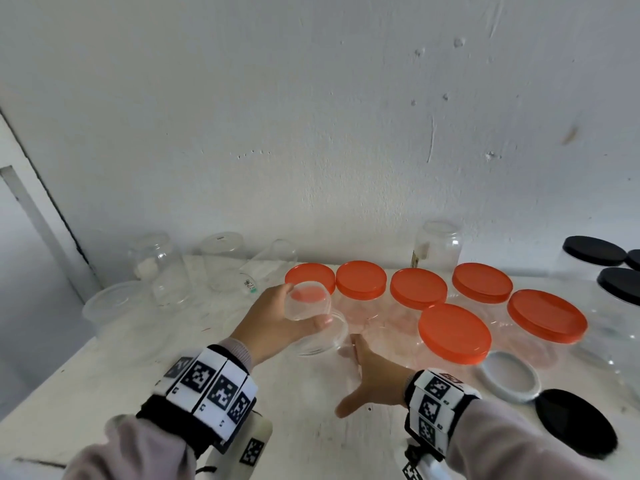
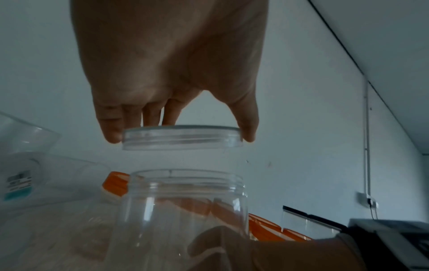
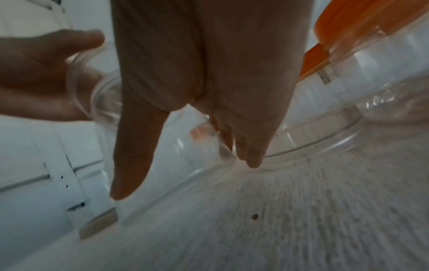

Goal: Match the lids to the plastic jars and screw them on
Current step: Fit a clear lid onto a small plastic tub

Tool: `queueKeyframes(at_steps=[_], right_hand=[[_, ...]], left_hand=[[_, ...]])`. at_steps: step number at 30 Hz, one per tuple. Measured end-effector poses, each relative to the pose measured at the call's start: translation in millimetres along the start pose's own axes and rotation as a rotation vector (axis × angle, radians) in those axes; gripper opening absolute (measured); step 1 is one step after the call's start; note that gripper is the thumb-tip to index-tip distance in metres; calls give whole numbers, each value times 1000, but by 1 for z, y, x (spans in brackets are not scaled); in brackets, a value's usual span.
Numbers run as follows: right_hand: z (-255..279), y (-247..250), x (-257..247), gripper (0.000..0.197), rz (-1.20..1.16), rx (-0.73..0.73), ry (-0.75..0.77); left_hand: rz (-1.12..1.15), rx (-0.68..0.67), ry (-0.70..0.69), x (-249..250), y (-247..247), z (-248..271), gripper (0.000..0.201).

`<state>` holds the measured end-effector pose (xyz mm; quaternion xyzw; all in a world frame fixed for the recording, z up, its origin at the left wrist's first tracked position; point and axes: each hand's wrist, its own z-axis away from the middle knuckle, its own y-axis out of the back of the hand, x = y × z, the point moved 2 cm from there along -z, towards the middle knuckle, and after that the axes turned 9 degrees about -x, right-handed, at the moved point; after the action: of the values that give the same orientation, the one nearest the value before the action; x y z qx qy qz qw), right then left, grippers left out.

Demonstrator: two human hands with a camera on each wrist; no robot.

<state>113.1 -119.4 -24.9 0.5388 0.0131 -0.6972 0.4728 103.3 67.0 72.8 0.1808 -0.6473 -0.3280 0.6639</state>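
My left hand pinches a clear round lid by its rim, thumb on one side and fingers on the other. In the left wrist view the lid hovers level a short way above the open threaded mouth of a clear plastic jar. That jar stands upright on the white table. My right hand holds its lower body, thumb spread to one side and fingers on the other. In the right wrist view the jar wall sits between thumb and fingers.
Several jars with orange lids crowd the table right of the hands. Black-lidded jars stand at the far right. A loose white lid and a black lid lie at the front right. Open clear jars line the back left wall.
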Motion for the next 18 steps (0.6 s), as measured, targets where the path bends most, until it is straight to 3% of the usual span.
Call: queueKeyframes(at_steps=[11, 18], right_hand=[[-5, 1, 3, 117, -169, 4, 110], [-8, 1, 7, 115, -167, 8, 116]], left_hand=[[-307, -166, -12, 11, -29, -1, 101], [-402, -163, -3, 11, -36, -2, 103]])
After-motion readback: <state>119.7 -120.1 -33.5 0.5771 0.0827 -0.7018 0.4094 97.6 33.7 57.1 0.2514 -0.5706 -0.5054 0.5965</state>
